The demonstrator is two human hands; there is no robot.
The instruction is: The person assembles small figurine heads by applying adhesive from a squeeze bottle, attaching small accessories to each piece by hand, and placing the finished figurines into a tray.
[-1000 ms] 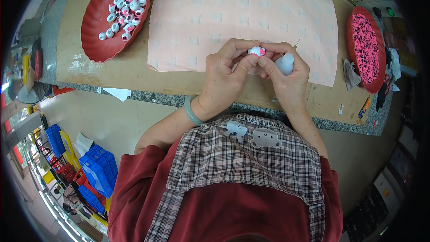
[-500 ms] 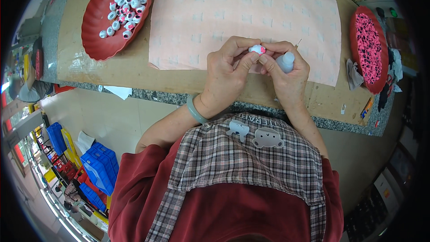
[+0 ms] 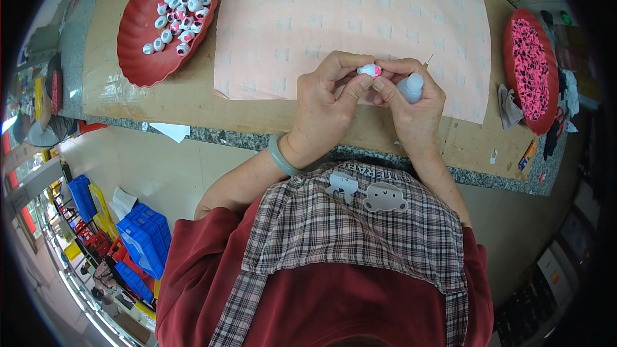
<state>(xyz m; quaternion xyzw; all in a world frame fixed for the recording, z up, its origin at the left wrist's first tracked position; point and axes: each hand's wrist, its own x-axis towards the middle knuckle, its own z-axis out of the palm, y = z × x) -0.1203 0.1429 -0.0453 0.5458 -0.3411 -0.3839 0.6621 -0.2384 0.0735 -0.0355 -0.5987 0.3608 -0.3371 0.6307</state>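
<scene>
Blue plastic crates point(image 3: 144, 234) stand at lower left, past the table point(image 3: 257, 115). Above them on the table, a red scalloped dish point(image 3: 138, 45) holds a loose cluster of small white rounded pieces point(image 3: 195, 4), many with pink and black parts and some showing a hollow. Next comes a pale pink patterned sheet point(image 3: 353, 0) spread flat. At its near edge, the left hand point(image 3: 324, 99) has its thumb and fingertips closed on one white-and-pink piece point(image 3: 367, 71), raised in front of the apron. From the other side, the right hand point(image 3: 414, 109) pinches the same piece, and its curled fingers also keep a translucent bottle point(image 3: 411, 88) against the palm. A thin needle point(image 3: 429, 59) juts above that hand; its base is hidden. At far right, a red dish point(image 3: 542, 126) is heaped with pink-and-black bits point(image 3: 529, 67), a crumpled grey cloth point(image 3: 510, 108) just beside it.
</scene>
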